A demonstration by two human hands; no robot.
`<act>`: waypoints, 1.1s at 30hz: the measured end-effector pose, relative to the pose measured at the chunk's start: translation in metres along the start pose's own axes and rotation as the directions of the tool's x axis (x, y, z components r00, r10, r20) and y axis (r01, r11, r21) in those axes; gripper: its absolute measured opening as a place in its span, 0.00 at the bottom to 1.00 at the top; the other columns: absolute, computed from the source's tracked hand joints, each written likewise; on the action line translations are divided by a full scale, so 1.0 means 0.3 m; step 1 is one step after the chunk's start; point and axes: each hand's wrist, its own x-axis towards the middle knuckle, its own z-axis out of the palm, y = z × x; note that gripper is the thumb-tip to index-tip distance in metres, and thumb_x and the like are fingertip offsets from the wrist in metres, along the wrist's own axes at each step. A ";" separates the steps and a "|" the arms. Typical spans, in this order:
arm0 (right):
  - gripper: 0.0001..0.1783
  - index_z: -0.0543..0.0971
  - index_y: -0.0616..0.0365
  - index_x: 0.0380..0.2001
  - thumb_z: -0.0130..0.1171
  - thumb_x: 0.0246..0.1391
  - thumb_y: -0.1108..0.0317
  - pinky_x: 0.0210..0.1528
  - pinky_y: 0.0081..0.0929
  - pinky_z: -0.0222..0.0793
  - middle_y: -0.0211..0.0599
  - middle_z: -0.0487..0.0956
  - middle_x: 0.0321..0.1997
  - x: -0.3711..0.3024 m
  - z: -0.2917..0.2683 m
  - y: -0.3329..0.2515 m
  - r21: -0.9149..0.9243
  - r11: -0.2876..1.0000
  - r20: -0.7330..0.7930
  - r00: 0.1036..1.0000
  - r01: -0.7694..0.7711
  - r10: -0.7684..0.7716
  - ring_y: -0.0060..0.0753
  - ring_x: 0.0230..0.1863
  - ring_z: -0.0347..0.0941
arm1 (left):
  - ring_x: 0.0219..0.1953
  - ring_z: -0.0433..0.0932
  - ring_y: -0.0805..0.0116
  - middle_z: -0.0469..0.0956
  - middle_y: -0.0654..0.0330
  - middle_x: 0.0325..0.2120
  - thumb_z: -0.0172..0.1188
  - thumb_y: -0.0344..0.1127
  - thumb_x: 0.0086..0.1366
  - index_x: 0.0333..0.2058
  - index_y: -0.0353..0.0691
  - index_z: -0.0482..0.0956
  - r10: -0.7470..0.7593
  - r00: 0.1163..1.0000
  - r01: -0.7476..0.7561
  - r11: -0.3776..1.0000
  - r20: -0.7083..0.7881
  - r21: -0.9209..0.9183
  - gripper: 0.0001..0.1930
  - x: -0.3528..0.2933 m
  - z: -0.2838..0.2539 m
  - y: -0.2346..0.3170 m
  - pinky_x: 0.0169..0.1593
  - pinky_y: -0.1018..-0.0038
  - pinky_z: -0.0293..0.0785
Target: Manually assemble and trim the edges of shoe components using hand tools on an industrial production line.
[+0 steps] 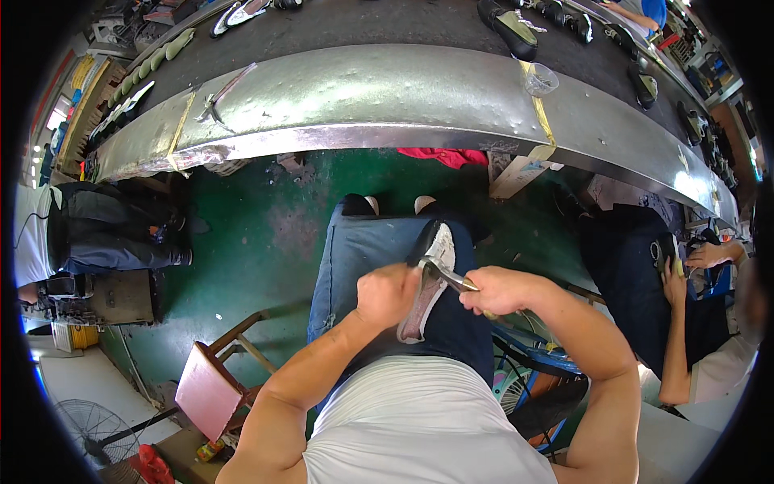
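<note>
A shoe [425, 313] lies across my lap, its pale, brownish-pink underside facing up and a black part at its far end. My right hand [501, 290] is wrapped round the handle of a metal hand tool [451, 277]. The tool's curved head rests over the middle of the shoe. Against the shoe's left side, my left hand [387, 297] is closed in a fist, close to the tool's head. What its fingers pinch is hidden.
A metal-edged workbench [347, 89] spans the far side, with shoes on its dark belt and a plier-like tool [216, 103] on its rim. A stool [210, 387] and a fan [95, 436] stand left. Co-workers sit at both sides; the right one [693, 290] handles a shoe.
</note>
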 end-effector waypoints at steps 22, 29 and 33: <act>0.12 0.75 0.59 0.32 0.54 0.67 0.61 0.21 0.19 0.63 0.30 0.77 0.23 0.202 0.244 0.133 0.617 0.733 -0.332 0.939 0.286 -0.087 0.19 0.22 0.70 | 0.54 0.76 0.68 0.77 0.58 0.54 0.66 0.43 0.66 0.69 0.40 0.57 -0.319 0.779 0.513 -0.174 0.541 -0.841 0.38 0.140 0.143 -0.122 0.59 0.68 0.71; 0.18 0.76 0.65 0.44 0.57 0.66 0.58 0.18 0.14 0.67 0.39 0.80 0.36 0.171 0.145 0.272 0.913 0.407 0.066 0.970 0.036 -0.235 0.25 0.30 0.78 | 0.52 0.76 0.66 0.78 0.55 0.51 0.68 0.40 0.63 0.62 0.31 0.65 -0.392 0.774 0.559 0.053 0.498 -0.827 0.34 0.154 0.136 -0.091 0.57 0.69 0.72; 0.18 0.76 0.64 0.42 0.54 0.67 0.56 0.20 0.20 0.72 0.38 0.82 0.34 0.050 0.025 0.211 0.732 0.681 0.040 0.998 0.002 -0.046 0.26 0.30 0.79 | 0.50 0.77 0.64 0.78 0.52 0.49 0.65 0.39 0.62 0.59 0.29 0.68 -0.519 0.722 0.625 0.208 0.457 -0.752 0.30 0.178 0.154 -0.099 0.55 0.69 0.73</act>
